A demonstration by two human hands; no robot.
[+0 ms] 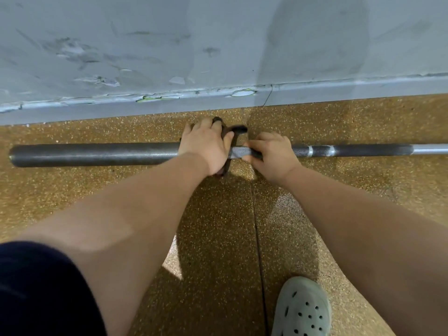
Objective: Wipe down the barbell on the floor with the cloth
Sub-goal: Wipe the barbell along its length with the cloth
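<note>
Left hand (206, 146) clamps cloth (238, 129) over bar (97, 155). Right hand (269, 154), at its 3 o'clock, grips the shaft. Bar lies on floor (339, 190), wall (218, 44) at 12. Risk: bar rolls under wipe pressure, or cloth bunches and skips patches.

Dark grey barbell (92, 155) — brown cloth (236, 130) — on tan speckled floor (339, 122), grey wall (218, 44).

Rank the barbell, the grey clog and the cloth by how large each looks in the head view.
1. barbell, spanning nearly the whole frame.
2. grey clog, though nearer the camera and cut by the edge.
3. cloth, mostly hidden under the left hand, so its size is unsure.
</note>
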